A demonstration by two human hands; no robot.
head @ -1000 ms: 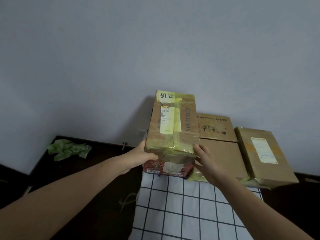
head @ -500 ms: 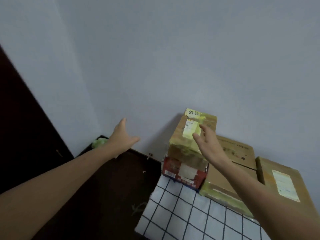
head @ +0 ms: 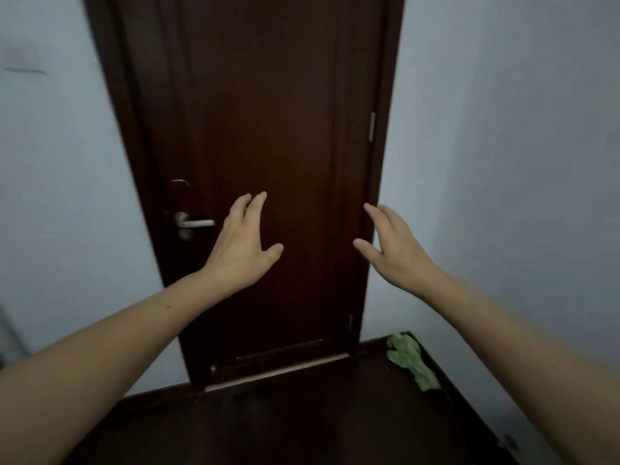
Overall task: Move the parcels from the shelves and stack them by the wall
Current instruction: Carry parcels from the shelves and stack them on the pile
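No parcel or shelf is in view. My left hand [head: 242, 243] is raised in front of a dark brown door, fingers apart and holding nothing. My right hand [head: 392, 248] is raised at the same height beside the door's right edge, also with fingers spread and nothing in it. Both forearms reach in from the bottom corners.
A closed dark wooden door [head: 261, 129] fills the middle, with a silver lever handle [head: 194, 223] on its left side. Pale walls stand on both sides. A crumpled green cloth [head: 410, 360] lies on the dark floor [head: 285, 421] by the right wall.
Both hands let go of the taped parcel on the stack by the wall. The view has swung left from the parcels to the door, and the stack has left the frame.
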